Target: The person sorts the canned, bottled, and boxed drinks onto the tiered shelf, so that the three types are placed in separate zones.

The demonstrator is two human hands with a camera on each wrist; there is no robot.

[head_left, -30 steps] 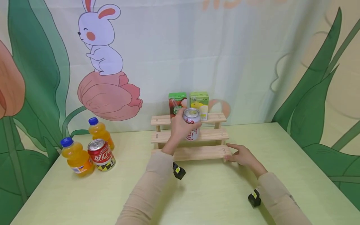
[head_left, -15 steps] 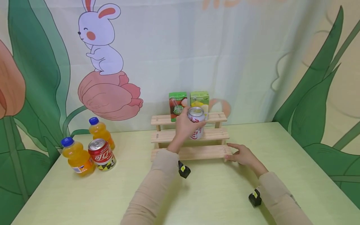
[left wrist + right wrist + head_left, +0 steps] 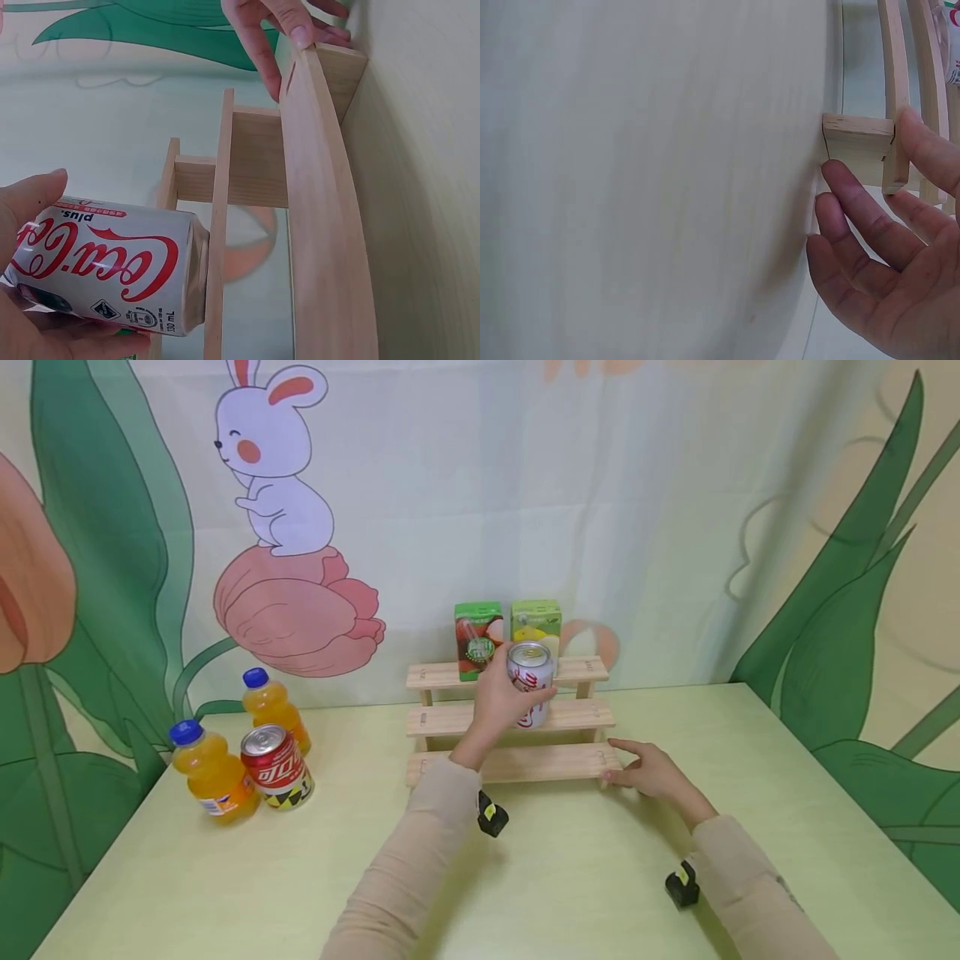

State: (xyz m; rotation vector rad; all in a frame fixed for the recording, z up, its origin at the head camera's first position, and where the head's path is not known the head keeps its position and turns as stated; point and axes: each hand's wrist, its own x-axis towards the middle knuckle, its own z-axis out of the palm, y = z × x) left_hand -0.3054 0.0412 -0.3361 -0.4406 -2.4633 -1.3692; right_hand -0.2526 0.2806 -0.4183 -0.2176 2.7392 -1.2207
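Left hand: wrapped around a white can, with thumb and fingers curled about its sides.
White can: held upright at the middle tier, right of centre, with silver lid facing up and red "Coca-Cola plus" lettering on the wall; seen from the left wrist, set with its base right at the middle plank, though impossible to tell whether bearing its weight there; contents hidden inside metal.
Right hand: pinching the right end of the lowest plank between thumb and index finger, with remaining fingers loosely bent below.
Wooden rack: stepped in three tiers, standing on a pale green table before a printed curtain.
Red-and-green carton: upright on the top tier, partly covered by the left hand; contents hidden.
Yellow-and-green carton: upright alongside on the same tier, just apart, partly behind the white can; contents hidden.
Front bottle: blue-capped, showing orange liquid inside, at the table's left.
Rear bottle: likewise blue-capped and orange-filled, farther back.
Red can: upright close beside both bottles; contents hidden.
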